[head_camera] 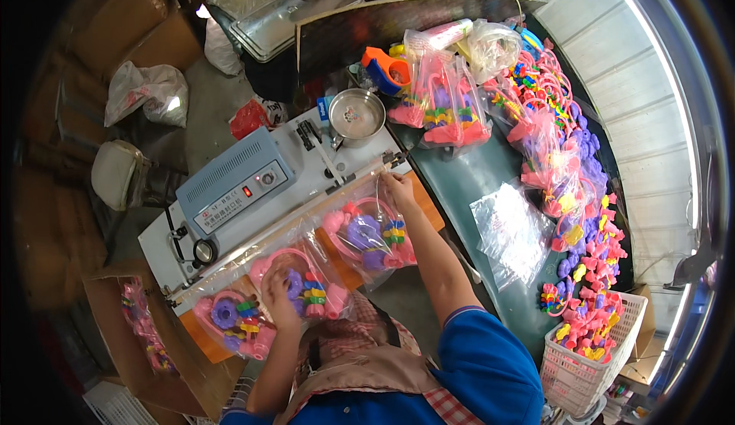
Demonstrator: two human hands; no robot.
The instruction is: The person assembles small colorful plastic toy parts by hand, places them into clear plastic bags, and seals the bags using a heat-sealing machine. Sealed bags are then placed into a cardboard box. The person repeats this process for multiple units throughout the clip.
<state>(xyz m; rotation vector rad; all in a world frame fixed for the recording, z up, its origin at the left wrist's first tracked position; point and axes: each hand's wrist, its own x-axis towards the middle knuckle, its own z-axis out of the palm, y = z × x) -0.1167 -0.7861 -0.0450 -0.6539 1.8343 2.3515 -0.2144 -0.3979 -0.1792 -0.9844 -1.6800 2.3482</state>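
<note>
Three clear plastic bags of pink, purple and multicoloured plastic toy pieces lie in a row along the front of a foot-pedal-style bag sealer (238,181). My right hand (398,189) pinches the top edge of the right bag (364,232), at the right end of the sealing bar (287,212). My left hand (278,298) lies over the left part of the middle bag (316,293), fingers apart and slightly curled. Beside it is the left bag (235,321). The bags' upper edges reach the sealing bar. A red switch on the sealer is lit.
A steel pan (357,116) stands on the sealer's top. At right, a green table (459,178) bears flat empty bags (511,232), filled bags (442,103) and loose toy parts (597,270). A basket (597,367) stands below right; a cardboard box (155,390) is at lower left. An orange tape dispenser (386,69) sits behind.
</note>
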